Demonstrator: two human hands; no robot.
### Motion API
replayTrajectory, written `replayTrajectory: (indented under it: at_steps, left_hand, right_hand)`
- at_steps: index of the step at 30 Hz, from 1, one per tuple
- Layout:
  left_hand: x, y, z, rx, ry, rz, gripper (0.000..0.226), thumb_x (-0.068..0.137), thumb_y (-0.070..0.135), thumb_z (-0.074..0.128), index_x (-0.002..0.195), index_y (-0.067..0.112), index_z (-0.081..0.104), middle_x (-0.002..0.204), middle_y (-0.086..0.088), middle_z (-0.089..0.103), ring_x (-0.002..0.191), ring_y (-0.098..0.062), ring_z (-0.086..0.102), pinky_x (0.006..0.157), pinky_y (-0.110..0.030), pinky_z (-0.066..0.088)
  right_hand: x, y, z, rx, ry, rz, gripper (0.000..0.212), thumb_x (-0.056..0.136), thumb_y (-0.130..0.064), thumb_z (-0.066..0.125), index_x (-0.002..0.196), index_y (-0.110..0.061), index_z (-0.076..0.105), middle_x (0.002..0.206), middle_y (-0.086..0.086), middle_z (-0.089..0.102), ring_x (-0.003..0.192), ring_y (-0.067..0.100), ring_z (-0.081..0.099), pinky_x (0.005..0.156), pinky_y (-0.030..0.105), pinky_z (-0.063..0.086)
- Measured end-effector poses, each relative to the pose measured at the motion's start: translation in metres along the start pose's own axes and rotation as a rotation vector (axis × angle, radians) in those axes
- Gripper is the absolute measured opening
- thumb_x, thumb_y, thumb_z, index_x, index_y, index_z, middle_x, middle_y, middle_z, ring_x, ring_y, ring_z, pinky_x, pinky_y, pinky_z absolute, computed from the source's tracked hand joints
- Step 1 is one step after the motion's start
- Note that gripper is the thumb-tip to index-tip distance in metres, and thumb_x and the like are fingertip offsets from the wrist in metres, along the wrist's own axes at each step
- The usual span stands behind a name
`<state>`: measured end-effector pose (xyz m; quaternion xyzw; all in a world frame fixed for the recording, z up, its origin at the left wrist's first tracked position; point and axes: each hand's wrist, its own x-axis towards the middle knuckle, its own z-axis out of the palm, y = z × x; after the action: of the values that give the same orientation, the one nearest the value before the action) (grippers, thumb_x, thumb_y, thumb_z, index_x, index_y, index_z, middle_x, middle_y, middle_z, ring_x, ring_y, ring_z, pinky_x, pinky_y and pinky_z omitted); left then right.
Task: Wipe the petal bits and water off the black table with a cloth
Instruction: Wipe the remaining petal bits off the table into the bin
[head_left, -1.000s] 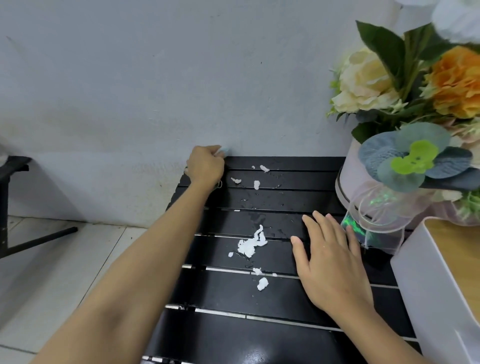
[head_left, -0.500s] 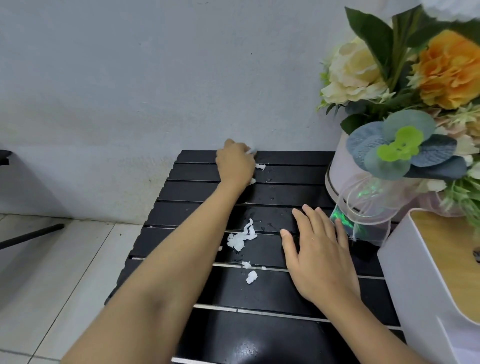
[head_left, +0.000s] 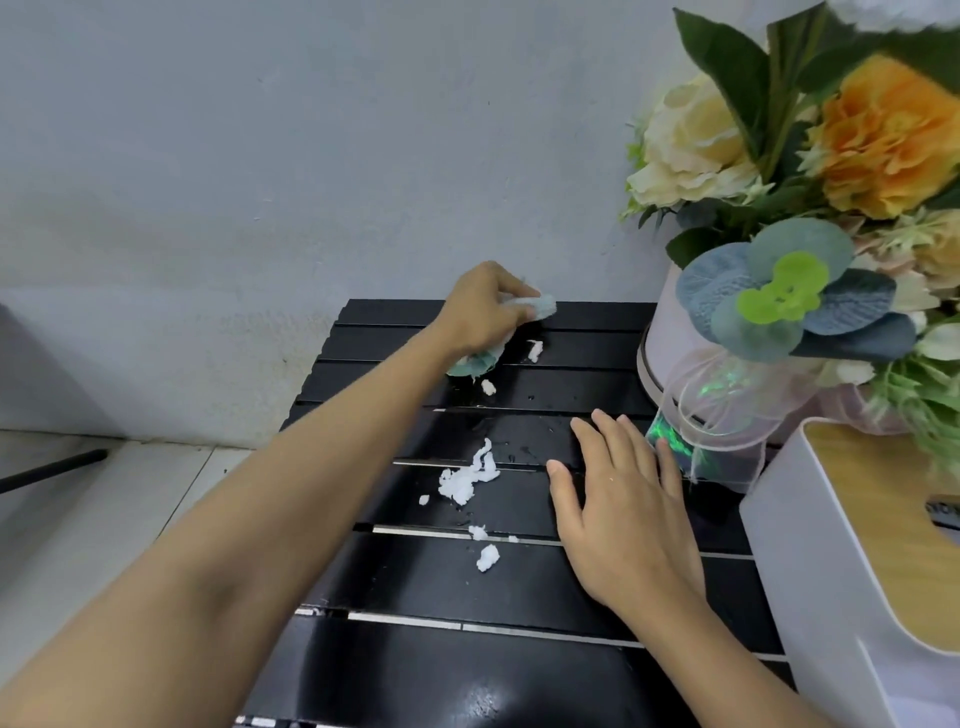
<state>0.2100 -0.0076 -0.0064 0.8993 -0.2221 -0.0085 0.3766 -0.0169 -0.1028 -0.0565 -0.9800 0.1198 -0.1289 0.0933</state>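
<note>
My left hand (head_left: 480, 312) grips a bunched pale green cloth (head_left: 543, 305) at the far edge of the black slatted table (head_left: 415, 582), close to the wall. More of the cloth hangs out below the palm. Two small white petal bits (head_left: 535, 349) lie just right of that hand. A larger clump of white petal bits (head_left: 465, 478) lies mid-table, with smaller ones nearer me. Water drops glisten on the slats around them. My right hand (head_left: 623, 509) rests flat on the table, fingers straight, to the right of the clump.
A pink round flower box (head_left: 670, 358) with cream and orange flowers stands at the table's far right. A white box with a wooden top (head_left: 831, 571) sits at the near right. The grey wall runs behind; white floor tiles lie to the left.
My left hand has slid the cloth rightward along the table's far edge, from the left corner toward the petal bits. My right hand has stayed flat in place.
</note>
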Motion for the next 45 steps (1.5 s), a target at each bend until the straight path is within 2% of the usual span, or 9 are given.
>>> replayTrajectory:
  at_steps: [6, 12, 21, 25, 29, 33, 36, 42, 45]
  left_hand:
    - [-0.007, -0.023, 0.009, 0.15, -0.015, 0.081, 0.032, 0.092, 0.017, 0.06, 0.121, 0.026, 0.067, 0.121, -0.003, 0.05, 0.111, -0.022, 0.054, 0.1, -0.029, 0.039]
    - [-0.056, 0.002, -0.021, -0.029, -0.545, 0.283, 0.029, 0.092, 0.015, 0.062, 0.114, 0.034, 0.068, 0.117, 0.005, 0.056, 0.11, -0.008, 0.055, 0.1, -0.018, 0.04]
    - [-0.026, -0.078, -0.027, 0.462, 0.073, -0.141, 0.055, 0.085, 0.054, 0.039, 0.135, 0.036, 0.05, 0.127, -0.01, 0.053, 0.119, -0.035, 0.043, 0.101, -0.044, 0.028]
    - [-0.074, -0.05, -0.013, 0.366, -0.081, 0.16, 0.065, 0.08, 0.066, 0.036, 0.135, 0.037, 0.051, 0.113, -0.001, 0.053, 0.106, -0.024, 0.046, 0.093, -0.036, 0.029]
    - [-0.083, -0.037, -0.042, -0.008, -0.32, 0.276, 0.037, 0.09, 0.032, 0.065, 0.126, 0.03, 0.061, 0.107, 0.012, 0.056, 0.108, -0.01, 0.052, 0.095, -0.016, 0.037]
    - [-0.037, -0.07, -0.069, 0.158, 0.031, -0.057, 0.043, 0.078, 0.053, 0.068, 0.12, 0.047, 0.059, 0.126, 0.005, 0.045, 0.127, -0.023, 0.037, 0.111, -0.034, 0.028]
    - [-0.03, -0.078, -0.043, 0.397, 0.049, -0.309, 0.055, 0.08, 0.062, 0.06, 0.133, 0.045, 0.051, 0.138, 0.002, 0.041, 0.132, -0.028, 0.029, 0.11, -0.041, 0.02]
    - [-0.104, -0.028, -0.003, 0.445, -0.065, 0.218, 0.057, 0.085, 0.063, 0.036, 0.133, 0.037, 0.053, 0.121, 0.003, 0.051, 0.104, -0.025, 0.043, 0.091, -0.04, 0.033]
    - [-0.128, -0.013, -0.017, 0.076, -0.364, 0.261, 0.03, 0.09, 0.04, 0.061, 0.116, 0.028, 0.067, 0.106, 0.005, 0.053, 0.097, -0.008, 0.048, 0.089, -0.025, 0.037]
  right_hand:
    - [0.001, 0.001, 0.001, 0.029, 0.004, 0.019, 0.061, 0.094, -0.048, 0.024, 0.143, -0.014, 0.035, 0.152, 0.006, 0.033, 0.138, 0.023, 0.034, 0.117, 0.045, 0.021]
    - [0.002, 0.001, 0.001, 0.054, 0.042, 0.034, 0.055, 0.096, -0.042, 0.022, 0.139, -0.013, 0.04, 0.147, 0.007, 0.041, 0.135, 0.025, 0.039, 0.114, 0.046, 0.028]
    - [0.001, 0.002, 0.004, 0.056, 0.061, 0.025, 0.051, 0.096, -0.037, 0.024, 0.137, -0.013, 0.043, 0.141, 0.007, 0.047, 0.133, 0.024, 0.041, 0.114, 0.045, 0.027]
    - [0.001, 0.001, 0.002, 0.063, 0.062, 0.024, 0.052, 0.096, -0.037, 0.021, 0.136, -0.012, 0.044, 0.138, 0.007, 0.049, 0.131, 0.025, 0.042, 0.113, 0.046, 0.028]
    - [0.002, 0.0, 0.002, 0.049, 0.063, 0.027, 0.051, 0.096, -0.036, 0.022, 0.134, -0.012, 0.047, 0.137, 0.008, 0.051, 0.131, 0.026, 0.043, 0.113, 0.046, 0.029]
    - [0.002, 0.001, 0.003, 0.05, 0.059, 0.026, 0.049, 0.096, -0.035, 0.024, 0.133, -0.013, 0.047, 0.138, 0.007, 0.05, 0.131, 0.026, 0.042, 0.113, 0.046, 0.028]
    - [0.001, 0.001, 0.004, 0.053, 0.048, 0.024, 0.051, 0.096, -0.037, 0.022, 0.135, -0.014, 0.045, 0.14, 0.006, 0.048, 0.133, 0.025, 0.04, 0.114, 0.046, 0.026]
    - [0.001, 0.001, 0.002, 0.069, 0.051, 0.025, 0.05, 0.097, -0.035, 0.021, 0.136, -0.014, 0.044, 0.139, 0.006, 0.048, 0.133, 0.024, 0.04, 0.114, 0.045, 0.026]
    - [0.001, 0.002, 0.003, 0.073, 0.05, 0.027, 0.05, 0.097, -0.033, 0.019, 0.136, -0.014, 0.043, 0.14, 0.007, 0.048, 0.133, 0.024, 0.039, 0.114, 0.045, 0.026]
